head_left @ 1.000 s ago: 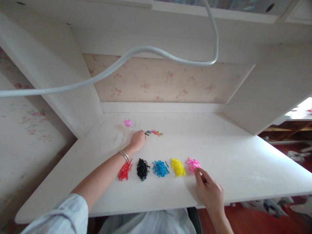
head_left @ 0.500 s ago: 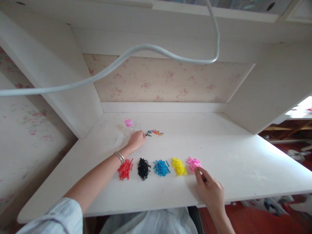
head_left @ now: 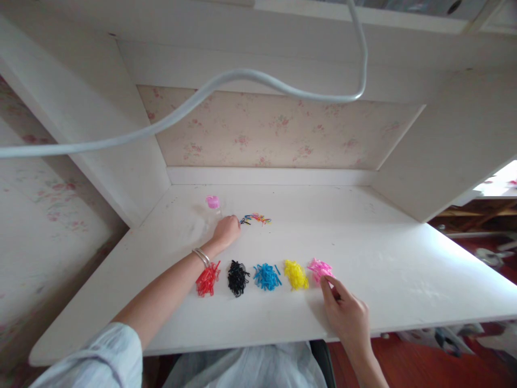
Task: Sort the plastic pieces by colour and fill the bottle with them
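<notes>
Five small piles of rubber bands lie in a row on the white desk (head_left: 383, 253): red (head_left: 207, 280), black (head_left: 237, 277), blue (head_left: 266, 276), yellow (head_left: 295, 274) and pink (head_left: 319, 268). Farther back lies a small mixed-colour heap (head_left: 255, 219). My left hand (head_left: 226, 231), with bracelets on the wrist, reaches to the left end of that heap with its fingers curled together. My right hand (head_left: 343, 312) rests at the pink pile, fingertips pinched at its near edge.
A pink-lidded clear container (head_left: 212, 203) stands just behind my left hand. A white cable (head_left: 242, 81) hangs across the upper view. White side panels wall in the desk at left and right. The floor to the right holds clutter.
Both hands have stayed almost where they were. The view has shifted slightly.
</notes>
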`<act>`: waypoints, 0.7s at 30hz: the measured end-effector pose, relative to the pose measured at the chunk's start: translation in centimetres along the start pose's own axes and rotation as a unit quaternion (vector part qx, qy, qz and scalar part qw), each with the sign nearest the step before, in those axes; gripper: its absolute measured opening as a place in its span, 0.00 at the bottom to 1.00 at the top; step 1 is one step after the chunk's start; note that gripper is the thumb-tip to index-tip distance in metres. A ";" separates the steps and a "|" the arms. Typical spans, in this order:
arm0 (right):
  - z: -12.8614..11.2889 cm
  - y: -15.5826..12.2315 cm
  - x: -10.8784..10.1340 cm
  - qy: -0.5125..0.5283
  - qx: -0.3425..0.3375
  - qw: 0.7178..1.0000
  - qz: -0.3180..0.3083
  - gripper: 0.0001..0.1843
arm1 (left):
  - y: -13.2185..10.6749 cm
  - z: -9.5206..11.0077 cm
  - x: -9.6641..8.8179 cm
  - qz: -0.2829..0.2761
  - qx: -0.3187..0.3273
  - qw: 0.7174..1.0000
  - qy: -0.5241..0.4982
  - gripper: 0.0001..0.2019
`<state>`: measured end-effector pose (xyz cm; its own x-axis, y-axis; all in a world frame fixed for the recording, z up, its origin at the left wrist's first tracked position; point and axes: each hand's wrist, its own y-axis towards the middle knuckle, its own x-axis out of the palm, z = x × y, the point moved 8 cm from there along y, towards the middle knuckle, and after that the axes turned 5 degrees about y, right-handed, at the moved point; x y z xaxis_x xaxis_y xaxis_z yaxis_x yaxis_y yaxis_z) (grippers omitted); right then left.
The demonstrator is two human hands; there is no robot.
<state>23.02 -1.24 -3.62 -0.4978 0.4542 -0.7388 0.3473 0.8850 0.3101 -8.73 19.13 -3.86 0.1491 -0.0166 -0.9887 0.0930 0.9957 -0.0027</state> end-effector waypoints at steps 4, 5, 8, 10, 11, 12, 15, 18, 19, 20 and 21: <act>0.0 0.0 0.0 -0.003 0.006 1.000 -0.005 0.22 | -0.1 0.1 -0.2 0.006 0.004 1.000 -0.010 0.14; 0.1 0.0 0.1 -0.003 0.007 1.000 -0.007 0.22 | -0.2 0.1 -0.4 0.010 0.006 1.000 -0.014 0.14; 0.2 0.0 0.2 -0.002 0.005 1.000 -0.006 0.22 | -0.6 0.3 -1.2 0.032 0.010 0.999 -0.025 0.12; 0.3 0.0 0.2 -0.002 0.002 1.000 -0.003 0.21 | -1.0 0.4 -2.1 0.050 0.014 0.998 -0.034 0.11; 0.3 0.0 0.3 -0.003 0.000 1.000 -0.003 0.21 | -1.2 0.5 -2.6 0.060 0.016 0.997 -0.038 0.12; 0.3 0.0 0.3 -0.005 0.000 1.000 -0.004 0.21 | -1.5 0.6 -3.2 0.068 0.021 0.997 -0.044 0.13; 0.3 -0.1 0.3 -0.010 0.000 1.000 -0.003 0.20 | -2.6 1.8 -4.8 0.080 0.054 0.993 -0.063 0.15; 0.3 -0.1 0.3 -0.009 -0.004 1.000 -0.004 0.20 | -4.5 4.4 -5.6 0.057 0.132 0.986 -0.088 0.14; 0.3 -0.1 0.4 -0.009 -0.007 1.000 -0.005 0.20 | -5.2 5.5 -5.6 0.040 0.162 0.981 -0.096 0.13; 0.3 -0.1 0.4 -0.009 -0.008 1.000 -0.005 0.20 | -6.0 6.6 -5.4 0.022 0.191 0.976 -0.104 0.12; 0.4 -0.1 0.4 -0.008 -0.009 1.000 -0.004 0.21 | -6.8 7.7 -5.2 0.002 0.217 0.970 -0.110 0.12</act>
<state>23.05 -1.18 -4.19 -0.4882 0.4452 -0.7507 0.3280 0.8907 0.3149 -2.56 11.75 2.45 0.3531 -0.0790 -0.9322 0.4910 0.8638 0.1127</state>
